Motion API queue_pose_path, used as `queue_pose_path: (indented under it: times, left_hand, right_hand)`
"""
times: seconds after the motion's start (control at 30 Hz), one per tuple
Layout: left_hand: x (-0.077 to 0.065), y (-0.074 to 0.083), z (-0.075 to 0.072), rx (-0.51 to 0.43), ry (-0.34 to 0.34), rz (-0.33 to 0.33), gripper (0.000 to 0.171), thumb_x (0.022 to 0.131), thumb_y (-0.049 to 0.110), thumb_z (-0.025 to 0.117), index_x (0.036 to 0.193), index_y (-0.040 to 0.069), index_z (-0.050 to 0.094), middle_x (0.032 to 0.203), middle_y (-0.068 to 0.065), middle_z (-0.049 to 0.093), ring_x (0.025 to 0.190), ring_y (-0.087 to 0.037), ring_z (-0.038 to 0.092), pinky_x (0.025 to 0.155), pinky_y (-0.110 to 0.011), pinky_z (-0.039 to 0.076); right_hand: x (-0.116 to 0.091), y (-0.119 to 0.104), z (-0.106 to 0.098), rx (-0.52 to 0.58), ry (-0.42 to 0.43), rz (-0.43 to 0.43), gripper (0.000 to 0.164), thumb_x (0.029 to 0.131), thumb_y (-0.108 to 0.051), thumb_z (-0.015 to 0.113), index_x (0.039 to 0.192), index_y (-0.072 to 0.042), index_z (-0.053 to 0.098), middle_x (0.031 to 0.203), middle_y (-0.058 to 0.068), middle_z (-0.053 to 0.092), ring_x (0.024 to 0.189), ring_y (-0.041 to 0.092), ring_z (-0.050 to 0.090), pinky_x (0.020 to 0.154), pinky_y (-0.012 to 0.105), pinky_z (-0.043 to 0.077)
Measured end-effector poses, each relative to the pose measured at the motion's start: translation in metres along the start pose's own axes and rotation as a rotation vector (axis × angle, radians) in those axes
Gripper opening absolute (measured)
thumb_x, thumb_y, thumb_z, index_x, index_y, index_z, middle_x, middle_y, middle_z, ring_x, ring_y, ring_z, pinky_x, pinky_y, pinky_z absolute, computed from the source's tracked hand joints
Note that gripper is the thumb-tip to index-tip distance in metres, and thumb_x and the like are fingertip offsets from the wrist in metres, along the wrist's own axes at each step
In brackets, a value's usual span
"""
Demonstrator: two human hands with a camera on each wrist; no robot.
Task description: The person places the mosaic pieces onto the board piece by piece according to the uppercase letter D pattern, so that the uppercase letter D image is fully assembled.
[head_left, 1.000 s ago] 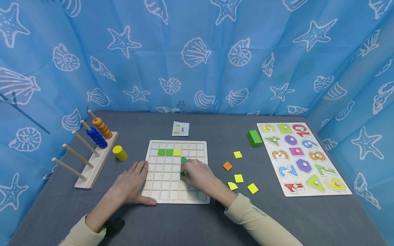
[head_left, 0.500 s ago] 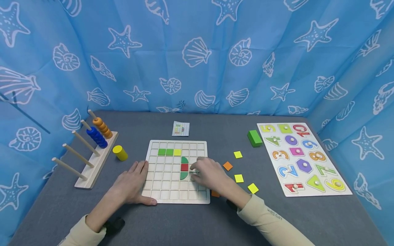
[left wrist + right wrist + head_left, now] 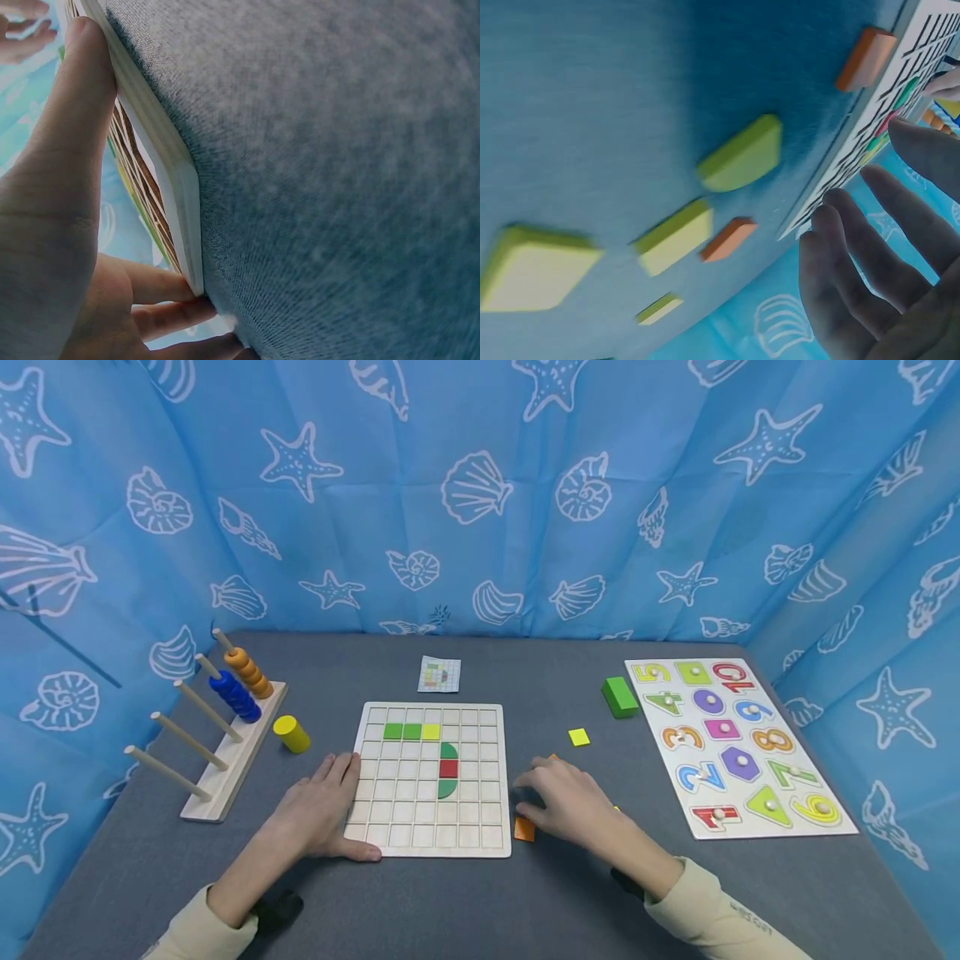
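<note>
My left hand (image 3: 318,810) rests at the left edge of a square wooden grid board (image 3: 382,837), fingers along its side and thumb at the near corner. On the board lie two green square tiles (image 3: 402,732) and a yellow tile (image 3: 431,732) in a row. Lower right of these, a red tile (image 3: 447,769) sits between two green rounded tiles (image 3: 447,788). My right hand (image 3: 573,802), holding nothing, hovers right of the board with loosely bent fingers. It is close to an orange tile (image 3: 524,829) and hides other loose tiles; a rounded yellow tile (image 3: 742,154) shows in the right wrist view.
A yellow square tile (image 3: 579,737) and a green block (image 3: 620,697) lie farther right, before a number-and-shape puzzle board (image 3: 671,797). Left are a peg stacker (image 3: 213,793) with orange and blue beads and a yellow cylinder (image 3: 292,734). A small pattern card (image 3: 439,674) lies behind the grid.
My right hand has let go at the green and red tiles on the board and moved right, off it, over the loose tiles. My left hand has stayed put.
</note>
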State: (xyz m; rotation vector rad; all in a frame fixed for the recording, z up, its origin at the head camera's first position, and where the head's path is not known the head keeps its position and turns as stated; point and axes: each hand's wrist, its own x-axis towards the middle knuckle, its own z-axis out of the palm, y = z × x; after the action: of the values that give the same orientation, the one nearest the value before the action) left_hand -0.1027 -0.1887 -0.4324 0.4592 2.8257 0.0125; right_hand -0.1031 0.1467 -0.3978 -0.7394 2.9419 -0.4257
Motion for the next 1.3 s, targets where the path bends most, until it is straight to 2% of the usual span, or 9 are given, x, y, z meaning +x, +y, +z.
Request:
queue_pose_path:
  times: [0.17,0.5,0.6,0.73,0.93,1.07,1.2,1.3]
  left_hand:
    - [0.0,0.0,0.001,0.002,-0.003,0.0,0.142,0.059,0.086,0.077,0.154,-0.01,0.032,0.156,-0.031,0.039,0.143,-0.054,0.042,0.101,-0.067,0.049]
    - [0.0,0.0,-0.001,-0.005,-0.013,-0.005,0.142,0.059,0.085,0.077,0.154,-0.01,0.032,0.157,-0.031,0.038,0.143,-0.054,0.041,0.102,-0.067,0.049]
    - [0.0,0.0,-0.001,-0.008,-0.011,-0.004,0.142,0.059,0.085,0.077,0.154,-0.01,0.032,0.157,-0.032,0.038,0.143,-0.054,0.041,0.102,-0.067,0.049]
    - [0.0,0.001,-0.001,-0.008,-0.01,-0.005,0.142,0.059,0.085,0.077,0.154,-0.01,0.032,0.157,-0.031,0.038,0.143,-0.054,0.041,0.101,-0.067,0.049]
    - [-0.001,0.001,-0.001,-0.01,-0.015,-0.008,0.142,0.059,0.085,0.077,0.154,-0.01,0.032,0.157,-0.031,0.038,0.143,-0.054,0.042,0.101,-0.068,0.049]
    - [-0.001,0.001,-0.002,-0.009,-0.015,-0.007,0.141,0.059,0.085,0.077,0.154,-0.011,0.032,0.157,-0.031,0.038,0.142,-0.054,0.042,0.101,-0.068,0.049]
    - [-0.001,0.001,-0.001,0.003,0.006,0.004,0.141,0.059,0.084,0.078,0.153,-0.011,0.034,0.156,-0.032,0.039,0.141,-0.055,0.043,0.1,-0.067,0.05]
    - [0.0,0.0,-0.001,0.011,0.019,0.009,0.141,0.058,0.084,0.079,0.152,-0.011,0.035,0.155,-0.032,0.041,0.14,-0.055,0.045,0.099,-0.066,0.051]
  right_hand:
    - [-0.016,0.014,-0.002,-0.003,-0.022,0.048,0.025,0.08,-0.014,0.087,0.104,-0.01,0.081,0.099,0.003,0.074,0.088,0.018,0.067,0.067,0.037,0.056]
    - [-0.038,0.029,-0.001,0.063,-0.078,0.054,0.032,0.08,-0.007,0.085,0.111,-0.008,0.079,0.103,0.002,0.072,0.092,0.017,0.067,0.074,0.038,0.058]
    - [-0.04,0.032,0.001,0.077,-0.091,0.03,0.035,0.08,-0.004,0.084,0.114,-0.006,0.077,0.104,0.003,0.071,0.089,0.015,0.066,0.073,0.035,0.057]
    - [-0.041,0.034,0.003,0.101,-0.122,0.029,0.036,0.082,-0.004,0.082,0.118,-0.005,0.076,0.1,0.004,0.068,0.079,0.009,0.058,0.066,0.028,0.052]
    - [-0.042,0.034,0.004,0.11,-0.152,0.038,0.037,0.083,-0.01,0.083,0.119,-0.004,0.075,0.101,0.003,0.073,0.08,0.008,0.056,0.068,0.03,0.052]
    - [-0.043,0.034,0.003,0.225,-0.202,0.029,0.04,0.085,-0.01,0.081,0.123,-0.001,0.072,0.083,-0.003,0.069,0.068,0.002,0.051,0.059,0.023,0.045]
    - [-0.044,0.034,0.0,0.315,-0.249,0.027,0.04,0.085,-0.002,0.076,0.125,0.0,0.071,0.073,-0.008,0.057,0.058,-0.001,0.045,0.052,0.019,0.039]
    - [-0.044,0.034,-0.001,0.303,-0.244,0.003,0.041,0.082,0.007,0.07,0.122,0.0,0.072,0.073,-0.008,0.057,0.06,-0.001,0.045,0.053,0.018,0.039]
